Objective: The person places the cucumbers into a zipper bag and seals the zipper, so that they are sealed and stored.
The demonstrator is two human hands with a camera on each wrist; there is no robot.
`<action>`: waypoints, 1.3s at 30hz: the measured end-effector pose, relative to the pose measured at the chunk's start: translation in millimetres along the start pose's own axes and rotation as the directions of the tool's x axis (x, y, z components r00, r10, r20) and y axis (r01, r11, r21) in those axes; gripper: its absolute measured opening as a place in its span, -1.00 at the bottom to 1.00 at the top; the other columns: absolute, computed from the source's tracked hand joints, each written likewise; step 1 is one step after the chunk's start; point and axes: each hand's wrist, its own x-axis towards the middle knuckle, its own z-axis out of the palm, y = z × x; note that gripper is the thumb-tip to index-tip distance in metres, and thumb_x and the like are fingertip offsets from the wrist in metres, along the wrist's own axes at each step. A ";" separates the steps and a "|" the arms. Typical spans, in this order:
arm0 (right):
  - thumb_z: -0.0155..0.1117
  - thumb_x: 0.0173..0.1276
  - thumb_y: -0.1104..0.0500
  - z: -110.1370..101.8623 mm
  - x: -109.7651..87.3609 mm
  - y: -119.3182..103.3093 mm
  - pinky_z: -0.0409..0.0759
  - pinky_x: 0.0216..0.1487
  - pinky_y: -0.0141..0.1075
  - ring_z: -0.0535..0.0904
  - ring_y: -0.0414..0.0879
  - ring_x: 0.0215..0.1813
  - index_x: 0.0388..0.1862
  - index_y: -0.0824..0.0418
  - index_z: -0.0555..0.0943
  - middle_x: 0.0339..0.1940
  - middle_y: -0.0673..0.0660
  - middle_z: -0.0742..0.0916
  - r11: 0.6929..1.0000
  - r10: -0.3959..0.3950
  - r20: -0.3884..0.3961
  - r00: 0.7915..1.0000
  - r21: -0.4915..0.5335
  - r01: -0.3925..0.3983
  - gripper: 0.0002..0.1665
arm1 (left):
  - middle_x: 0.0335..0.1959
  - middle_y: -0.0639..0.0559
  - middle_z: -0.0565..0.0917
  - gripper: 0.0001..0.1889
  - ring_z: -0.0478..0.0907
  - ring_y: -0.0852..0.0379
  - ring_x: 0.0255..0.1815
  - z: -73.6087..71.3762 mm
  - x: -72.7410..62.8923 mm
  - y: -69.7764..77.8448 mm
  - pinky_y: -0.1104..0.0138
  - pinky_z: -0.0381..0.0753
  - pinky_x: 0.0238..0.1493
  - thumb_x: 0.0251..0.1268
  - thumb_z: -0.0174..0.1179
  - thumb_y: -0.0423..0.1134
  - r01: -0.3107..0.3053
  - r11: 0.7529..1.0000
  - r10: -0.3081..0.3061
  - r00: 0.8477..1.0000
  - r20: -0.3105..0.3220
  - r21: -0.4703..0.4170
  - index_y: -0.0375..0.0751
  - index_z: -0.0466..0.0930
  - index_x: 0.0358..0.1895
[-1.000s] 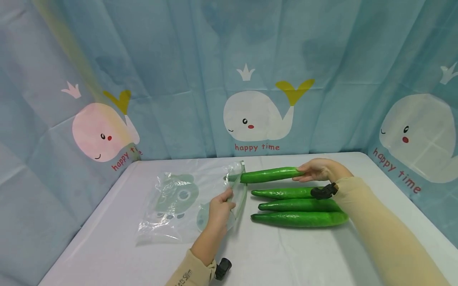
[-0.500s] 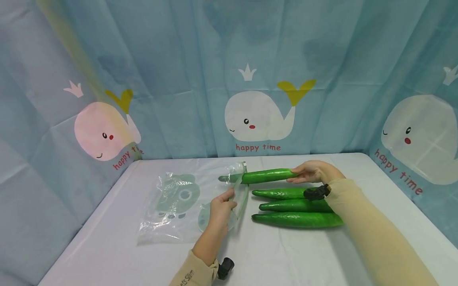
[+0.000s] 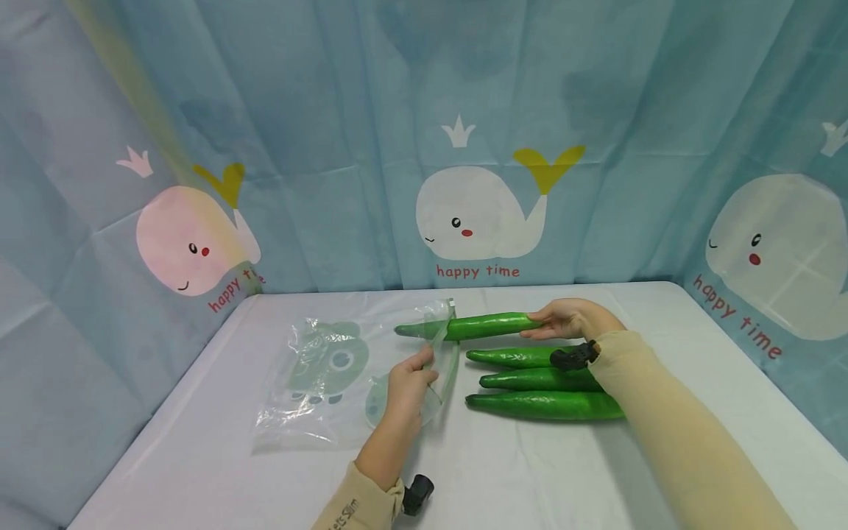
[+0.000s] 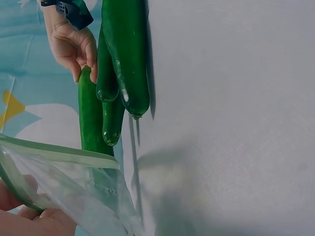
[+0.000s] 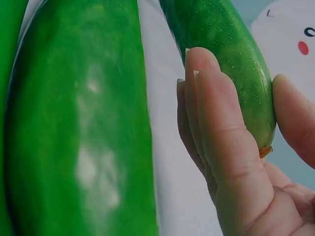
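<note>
Clear bag (image 3: 334, 397), its rim pinched by the left grip (image 3: 406, 390); the right grip (image 3: 571, 319) pinches a cucumber (image 3: 490, 326) partly inside it; three other cucumbers (image 3: 538, 380) lie right of the bag.

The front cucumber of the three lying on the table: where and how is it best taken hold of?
Probably by the thicker right part of the front cucumber, from above and the near side: the next cucumber lies close behind it, and its narrower left end, pointing toward the bag, would stay free. The right sleeve hides its right tip.
</note>
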 end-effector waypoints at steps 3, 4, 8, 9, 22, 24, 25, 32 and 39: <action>-0.16 0.56 0.34 1.9 2.2 0.2 0.60 0.03 -0.30 0.70 0.05 -0.22 0.54 0.41 -0.24 0.53 0.47 -0.06 1.000 -0.003 0.003 1.000 0.009 0.003 -0.27 | 0.37 -0.24 0.36 -0.50 0.08 -0.22 0.48 0.4 0.6 -0.3 0.01 0.13 0.41 0.24 0.01 -0.55 -0.002 1.000 0.002 1.000 0.006 -0.006 -0.49 0.36 0.30; -0.16 0.56 0.34 2.6 3.1 0.4 0.60 0.04 -0.30 0.70 0.05 -0.22 0.53 0.41 -0.25 0.53 0.47 -0.08 1.000 -0.005 0.007 1.000 0.011 0.005 -0.26 | 0.37 -0.25 0.37 -0.50 0.08 -0.23 0.47 0.6 0.7 -0.3 0.01 0.13 0.41 0.24 0.01 -0.55 -0.001 1.000 0.001 1.000 0.007 -0.009 -0.49 0.36 0.30; -0.13 0.56 0.34 5.8 6.8 0.9 0.58 0.06 -0.30 0.70 0.06 -0.22 0.54 0.39 -0.25 0.54 0.45 -0.09 0.999 0.000 0.005 1.000 0.036 0.000 -0.24 | 0.34 -0.26 0.40 -0.51 0.11 -0.22 0.46 0.9 0.6 -0.2 0.01 0.15 0.41 0.24 0.01 -0.56 -0.001 1.000 0.001 1.000 0.003 -0.009 -0.49 0.38 0.29; -0.12 0.55 0.35 6.9 7.2 1.0 0.59 0.06 -0.28 0.70 0.07 -0.23 0.54 0.40 -0.22 0.54 0.45 -0.06 0.999 -0.004 -0.001 1.000 0.047 0.004 -0.25 | 0.34 -0.26 0.40 -0.51 0.12 -0.22 0.46 0.9 0.6 -0.2 0.01 0.16 0.40 0.25 0.01 -0.56 0.000 1.000 0.000 1.000 0.002 -0.008 -0.49 0.38 0.29; -0.06 0.52 0.36 21.3 13.3 3.2 0.60 0.05 -0.26 0.71 0.09 -0.22 0.53 0.42 -0.09 0.50 0.47 0.07 0.996 -0.026 -0.025 0.999 0.084 0.028 -0.29 | 0.34 -0.28 0.40 -0.51 0.12 -0.24 0.46 0.4 0.1 0.3 0.04 0.19 0.39 0.25 0.01 -0.56 0.015 0.999 -0.015 1.000 0.010 -0.028 -0.48 0.37 0.29; -0.07 0.52 0.36 22.5 14.8 3.7 0.59 0.06 -0.25 0.70 0.11 -0.21 0.51 0.43 -0.06 0.48 0.48 0.10 0.995 -0.028 -0.018 0.999 0.093 0.030 -0.31 | 0.33 -0.29 0.41 -0.51 0.12 -0.25 0.46 0.4 0.0 -0.5 0.03 0.18 0.39 0.25 0.01 -0.56 0.014 1.000 -0.014 1.000 0.011 -0.028 -0.48 0.37 0.29; -0.06 0.52 0.37 22.9 15.6 4.0 0.59 0.06 -0.23 0.70 0.12 -0.22 0.51 0.43 -0.05 0.47 0.48 0.11 0.994 -0.030 -0.024 0.999 0.109 0.033 -0.31 | 0.33 -0.30 0.41 -0.51 0.13 -0.25 0.45 0.7 -0.2 -0.5 0.03 0.18 0.39 0.24 0.01 -0.56 0.009 1.000 -0.009 1.000 0.011 -0.030 -0.48 0.38 0.28; -0.07 0.52 0.36 29.1 21.2 4.1 0.60 0.04 -0.25 0.71 0.13 -0.21 0.55 0.37 -0.15 0.53 0.43 0.03 0.991 -0.022 -0.017 1.000 0.131 0.024 -0.24 | 0.31 -0.30 0.42 -0.53 0.16 -0.24 0.44 2.9 -0.4 -1.0 0.03 0.19 0.39 0.24 0.00 -0.57 -0.017 0.999 0.018 1.000 0.014 -0.050 -0.51 0.39 0.26; -0.10 0.56 0.30 35.9 25.9 3.8 0.63 -0.06 -0.33 0.71 0.07 -0.26 0.57 0.29 -0.25 0.50 0.47 0.10 0.994 0.005 0.006 1.000 0.111 -0.005 -0.21 | 0.33 -0.28 0.41 -0.52 0.15 -0.25 0.44 3.9 -0.8 -2.8 0.00 0.16 0.40 0.22 0.00 -0.57 -0.016 0.999 0.017 1.000 0.022 -0.042 -0.51 0.39 0.26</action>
